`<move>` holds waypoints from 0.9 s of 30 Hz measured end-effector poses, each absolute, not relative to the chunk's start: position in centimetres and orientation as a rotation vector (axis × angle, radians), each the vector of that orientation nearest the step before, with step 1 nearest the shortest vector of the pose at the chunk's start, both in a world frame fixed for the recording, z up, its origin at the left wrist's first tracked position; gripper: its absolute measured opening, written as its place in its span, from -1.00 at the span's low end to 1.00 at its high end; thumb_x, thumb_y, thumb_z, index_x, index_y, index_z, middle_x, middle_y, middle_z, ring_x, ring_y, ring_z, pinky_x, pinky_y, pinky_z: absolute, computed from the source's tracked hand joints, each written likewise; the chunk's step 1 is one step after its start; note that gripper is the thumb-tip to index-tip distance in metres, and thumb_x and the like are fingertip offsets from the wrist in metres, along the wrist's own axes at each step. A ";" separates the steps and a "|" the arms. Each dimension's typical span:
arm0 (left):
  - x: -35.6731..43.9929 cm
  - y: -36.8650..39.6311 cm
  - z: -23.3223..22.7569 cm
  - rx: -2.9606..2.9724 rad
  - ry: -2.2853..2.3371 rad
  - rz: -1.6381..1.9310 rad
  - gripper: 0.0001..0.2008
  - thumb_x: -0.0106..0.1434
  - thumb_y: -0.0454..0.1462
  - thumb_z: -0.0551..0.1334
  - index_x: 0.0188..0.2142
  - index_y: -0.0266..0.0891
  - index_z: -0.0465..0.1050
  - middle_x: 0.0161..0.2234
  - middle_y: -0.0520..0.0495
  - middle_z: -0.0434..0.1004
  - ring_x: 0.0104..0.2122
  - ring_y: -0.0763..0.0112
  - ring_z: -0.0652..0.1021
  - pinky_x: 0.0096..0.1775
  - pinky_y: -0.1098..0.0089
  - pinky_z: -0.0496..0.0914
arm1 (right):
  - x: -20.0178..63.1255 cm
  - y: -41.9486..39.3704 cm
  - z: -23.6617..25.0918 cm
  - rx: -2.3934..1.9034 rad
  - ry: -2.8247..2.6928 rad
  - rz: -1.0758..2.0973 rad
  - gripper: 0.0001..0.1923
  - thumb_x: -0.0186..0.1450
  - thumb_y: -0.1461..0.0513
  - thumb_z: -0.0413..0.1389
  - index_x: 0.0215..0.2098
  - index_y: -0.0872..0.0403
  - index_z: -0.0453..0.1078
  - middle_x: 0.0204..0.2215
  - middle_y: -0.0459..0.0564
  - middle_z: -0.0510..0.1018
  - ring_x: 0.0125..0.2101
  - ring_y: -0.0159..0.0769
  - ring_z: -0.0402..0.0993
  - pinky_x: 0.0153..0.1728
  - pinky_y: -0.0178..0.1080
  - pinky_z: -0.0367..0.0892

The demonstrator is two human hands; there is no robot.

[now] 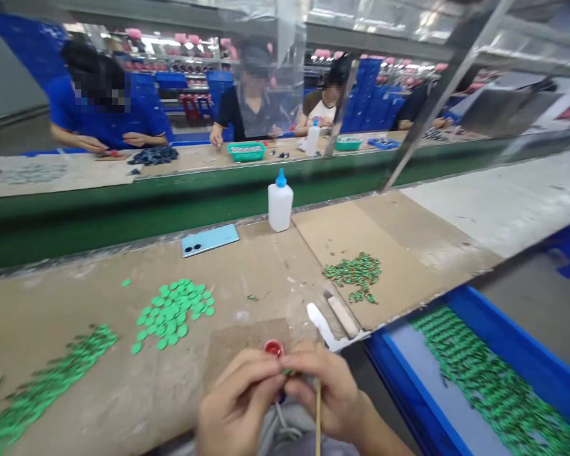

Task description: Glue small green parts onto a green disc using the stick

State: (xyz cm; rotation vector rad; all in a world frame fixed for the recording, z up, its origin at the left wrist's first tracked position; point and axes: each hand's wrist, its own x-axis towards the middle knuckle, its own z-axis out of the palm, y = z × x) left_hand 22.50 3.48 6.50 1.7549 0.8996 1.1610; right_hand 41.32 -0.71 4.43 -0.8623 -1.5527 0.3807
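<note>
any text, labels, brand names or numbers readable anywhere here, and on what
None can be read.
White squeeze bottle with the blue cap: no label shows on it.
Light blue phone lying back up: no brand mark can be made out.
Green discs on the bench: plain, too blurred to show any marking.
Blue bin of green parts: no lettering visible.
Left hand and right hand pinch a small green piece: nothing legible there.

Factory assembly line: conveyor (123, 209), seated workers (104, 107)
</note>
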 end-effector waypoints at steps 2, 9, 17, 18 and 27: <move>24.9 3.5 8.1 1.614 0.819 1.169 -0.90 0.30 -0.22 0.40 -0.31 0.06 0.73 -0.40 -0.01 0.71 -0.49 0.34 0.65 -0.49 0.45 0.58 | 41.4 -0.7 5.3 -0.901 -1.443 0.380 -0.75 0.51 0.20 0.15 0.14 -0.12 0.50 -0.28 -0.01 0.70 -0.31 -0.24 0.66 -0.32 -0.24 0.59; 27.2 2.9 7.9 0.899 0.726 1.079 -0.77 0.05 -0.19 0.60 -0.30 -0.12 0.70 -0.39 -0.02 0.76 -0.45 0.35 0.72 -0.38 0.45 0.66 | 41.5 -1.0 5.1 -0.915 -1.140 0.562 -0.94 0.50 0.20 0.17 -0.12 -0.04 0.50 -0.29 -0.04 0.60 -0.41 -0.33 0.58 -0.44 -0.28 0.55; 25.1 2.1 5.3 0.696 0.730 0.996 -0.68 0.11 -0.07 0.57 -0.34 -0.21 0.58 -0.32 -0.07 0.79 -0.43 0.27 0.76 -0.43 0.49 0.64 | 41.3 -0.2 4.0 -0.951 -0.935 0.906 -0.72 0.45 -0.01 0.16 -0.30 -0.05 0.28 -0.44 -0.14 0.52 -0.69 -0.45 0.32 -0.72 -0.38 0.21; 24.8 2.0 5.1 0.677 0.733 0.996 -0.68 0.10 -0.08 0.58 -0.35 -0.21 0.59 -0.36 -0.05 0.78 -0.46 0.30 0.76 -0.46 0.53 0.62 | 41.6 0.0 3.8 -0.959 -0.887 0.940 -0.72 0.42 -0.01 0.19 -0.31 -0.05 0.28 -0.50 -0.18 0.46 -0.71 -0.47 0.26 -0.72 -0.39 0.17; 22.7 1.0 3.3 0.511 0.892 1.028 -0.71 0.00 -0.18 0.64 -0.34 -0.23 0.69 -0.35 -0.06 0.78 -0.36 0.36 0.77 -0.30 0.62 0.61 | 43.8 0.4 2.1 -0.906 -0.646 1.234 -0.75 0.36 0.02 0.25 -0.34 0.00 0.53 -0.67 -0.28 0.07 -0.71 -0.49 -0.11 -0.65 -0.37 -0.06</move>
